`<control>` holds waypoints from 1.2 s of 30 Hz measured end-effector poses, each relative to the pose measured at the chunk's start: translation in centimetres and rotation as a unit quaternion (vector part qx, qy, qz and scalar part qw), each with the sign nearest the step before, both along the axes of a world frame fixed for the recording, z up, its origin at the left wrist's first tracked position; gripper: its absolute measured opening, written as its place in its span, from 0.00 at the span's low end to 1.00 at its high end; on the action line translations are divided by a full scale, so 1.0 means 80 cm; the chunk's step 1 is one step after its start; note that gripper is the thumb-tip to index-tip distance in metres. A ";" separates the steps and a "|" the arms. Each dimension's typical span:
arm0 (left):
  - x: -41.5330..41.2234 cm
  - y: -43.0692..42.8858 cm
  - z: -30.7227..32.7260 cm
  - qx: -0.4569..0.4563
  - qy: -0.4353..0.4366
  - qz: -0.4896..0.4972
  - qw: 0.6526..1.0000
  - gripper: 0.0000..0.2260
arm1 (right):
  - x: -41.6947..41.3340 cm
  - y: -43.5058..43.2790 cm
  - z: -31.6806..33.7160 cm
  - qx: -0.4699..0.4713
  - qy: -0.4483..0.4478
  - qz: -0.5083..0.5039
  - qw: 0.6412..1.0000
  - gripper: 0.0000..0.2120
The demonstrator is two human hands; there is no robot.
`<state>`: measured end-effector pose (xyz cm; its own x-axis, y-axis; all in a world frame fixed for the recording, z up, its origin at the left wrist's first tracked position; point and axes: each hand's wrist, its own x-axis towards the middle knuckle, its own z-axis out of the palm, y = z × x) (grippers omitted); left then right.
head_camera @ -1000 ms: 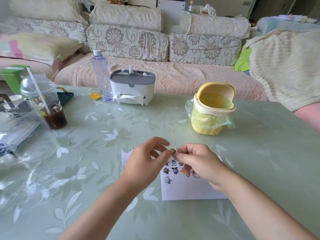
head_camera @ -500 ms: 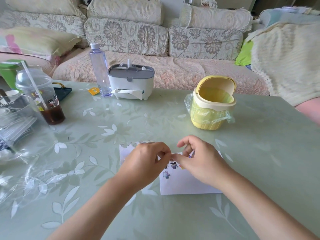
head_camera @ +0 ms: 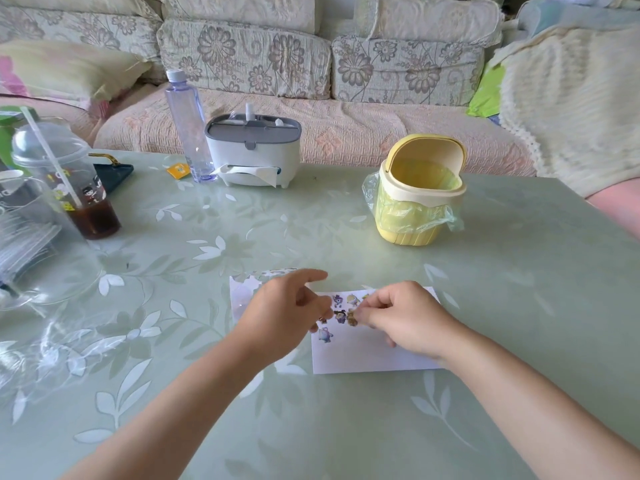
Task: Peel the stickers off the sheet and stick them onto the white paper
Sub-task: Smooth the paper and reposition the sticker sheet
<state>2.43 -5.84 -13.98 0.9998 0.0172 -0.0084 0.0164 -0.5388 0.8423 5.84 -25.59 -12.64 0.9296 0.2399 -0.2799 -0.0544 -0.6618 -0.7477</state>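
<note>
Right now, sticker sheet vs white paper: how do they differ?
Edges: the sticker sheet has a ragged far edge with emptied cut-outs; the white paper has straight edges.
Load: the white paper carries several cartoon stickers; the sticker sheet's visible part shows none.
Cover: the left hand hides much of the sticker sheet; the right hand is over the white paper, pinching a sticker.
Shared: both flat on the table.

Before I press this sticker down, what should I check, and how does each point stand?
1. Grip: the right hand pinches the sticker: ok.
2. Sticker is over the white paper: ok.
3. Bare paper remains below the placed stickers: ok.
4. Sticker clear of its neighbours: cannot tell, very close.
5. The left hand steadies the paper: cannot tell.
6. The sticker sheet lies within reach, left of the paper: ok.
</note>
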 end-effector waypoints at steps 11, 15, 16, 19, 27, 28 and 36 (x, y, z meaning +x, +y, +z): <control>-0.014 0.011 -0.031 0.266 -0.075 -0.156 0.948 0.23 | -0.005 0.012 -0.023 -0.001 0.068 -0.026 0.997 0.11; -0.014 0.009 -0.033 0.271 -0.081 -0.159 0.946 0.23 | -0.004 0.015 -0.034 -0.032 0.047 -0.022 0.998 0.13; -0.014 0.009 -0.033 0.272 -0.080 -0.159 0.946 0.23 | -0.004 0.017 -0.034 -0.042 0.039 -0.023 0.998 0.14; -0.012 0.010 -0.036 0.268 -0.087 -0.158 0.947 0.23 | -0.005 0.019 -0.038 -0.083 0.017 -0.023 0.996 0.10; -0.018 0.008 -0.046 0.266 -0.111 -0.149 0.946 0.22 | -0.022 0.027 -0.023 -0.225 -0.128 -0.007 0.966 0.08; -0.019 0.008 -0.047 0.267 -0.119 -0.146 0.945 0.21 | -0.024 0.025 -0.023 -0.227 -0.152 -0.009 0.962 0.10; -0.039 -0.001 -0.068 0.255 -0.212 -0.134 0.934 0.13 | -0.040 -0.006 -0.061 -0.223 -0.368 0.119 0.895 0.13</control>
<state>-0.70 -5.92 -19.45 0.8806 -0.3398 0.3302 -0.4529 -0.8085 0.3757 2.64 -26.10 -17.48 0.8385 0.4733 0.2699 0.5270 -0.8304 -0.1811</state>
